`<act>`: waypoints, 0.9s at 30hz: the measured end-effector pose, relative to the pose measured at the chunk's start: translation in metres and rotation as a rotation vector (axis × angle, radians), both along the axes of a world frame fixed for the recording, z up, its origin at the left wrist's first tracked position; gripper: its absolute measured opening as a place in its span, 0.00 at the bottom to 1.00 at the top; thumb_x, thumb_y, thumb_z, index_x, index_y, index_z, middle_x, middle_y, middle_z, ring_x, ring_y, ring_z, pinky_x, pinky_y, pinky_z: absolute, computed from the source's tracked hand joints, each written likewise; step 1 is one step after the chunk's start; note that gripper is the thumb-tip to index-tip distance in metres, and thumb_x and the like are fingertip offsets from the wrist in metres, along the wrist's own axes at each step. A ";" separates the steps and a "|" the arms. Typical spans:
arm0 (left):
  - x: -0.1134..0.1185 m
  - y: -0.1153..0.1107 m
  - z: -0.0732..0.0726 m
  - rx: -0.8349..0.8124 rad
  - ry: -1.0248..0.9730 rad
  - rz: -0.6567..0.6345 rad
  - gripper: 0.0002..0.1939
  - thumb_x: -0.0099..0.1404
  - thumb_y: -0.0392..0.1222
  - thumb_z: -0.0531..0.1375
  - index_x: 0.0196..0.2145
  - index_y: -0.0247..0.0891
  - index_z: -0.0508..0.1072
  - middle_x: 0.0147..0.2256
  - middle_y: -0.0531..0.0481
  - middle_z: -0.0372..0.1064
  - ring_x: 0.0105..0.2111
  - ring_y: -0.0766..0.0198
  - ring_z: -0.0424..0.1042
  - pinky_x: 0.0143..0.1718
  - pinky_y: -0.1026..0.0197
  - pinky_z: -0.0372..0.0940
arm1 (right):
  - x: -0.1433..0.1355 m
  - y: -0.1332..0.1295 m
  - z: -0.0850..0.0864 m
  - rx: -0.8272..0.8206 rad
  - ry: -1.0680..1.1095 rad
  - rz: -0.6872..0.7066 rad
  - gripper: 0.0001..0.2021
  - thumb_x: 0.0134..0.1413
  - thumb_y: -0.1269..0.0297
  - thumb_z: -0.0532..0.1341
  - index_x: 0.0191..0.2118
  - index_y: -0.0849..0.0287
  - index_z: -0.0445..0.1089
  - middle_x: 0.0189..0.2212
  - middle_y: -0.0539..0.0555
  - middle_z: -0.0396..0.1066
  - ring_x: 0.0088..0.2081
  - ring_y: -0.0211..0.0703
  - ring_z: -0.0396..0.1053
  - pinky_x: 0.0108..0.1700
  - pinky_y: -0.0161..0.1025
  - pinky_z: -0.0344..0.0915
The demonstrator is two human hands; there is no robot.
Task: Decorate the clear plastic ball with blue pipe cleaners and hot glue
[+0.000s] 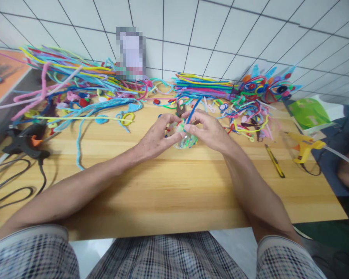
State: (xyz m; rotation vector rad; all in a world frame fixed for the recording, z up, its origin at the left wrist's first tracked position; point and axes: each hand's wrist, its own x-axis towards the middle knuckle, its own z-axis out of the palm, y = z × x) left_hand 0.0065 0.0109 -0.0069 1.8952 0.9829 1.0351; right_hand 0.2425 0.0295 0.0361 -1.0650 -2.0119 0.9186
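Observation:
A clear rounded piece with small multicoloured bits (189,142) is between my two hands, over the wooden table (163,193). My left hand (159,135) grips its left side, thumb across the front and fingers behind. My right hand (208,130) pinches a blue pipe cleaner (194,109) that slants up to the right from the piece's top. Just behind the hands lie dark-jawed pliers (180,107). The far ends of my left fingers and the pipe cleaner's lower end are partly hidden.
Pipe cleaners lie piled at the back left (75,77) and back centre (203,86). Two decorated masks (267,87) stand at the back right. A yellow cutter (275,161) and yellow glue gun (306,147) lie right. A black holder (27,143) with cables is left.

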 end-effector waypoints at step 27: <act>0.001 0.004 -0.005 -0.025 -0.043 -0.022 0.21 0.71 0.55 0.69 0.54 0.43 0.71 0.54 0.45 0.76 0.54 0.55 0.75 0.48 0.56 0.72 | -0.001 -0.002 0.001 -0.027 -0.017 -0.024 0.08 0.60 0.58 0.70 0.36 0.52 0.71 0.49 0.54 0.81 0.54 0.55 0.76 0.60 0.53 0.69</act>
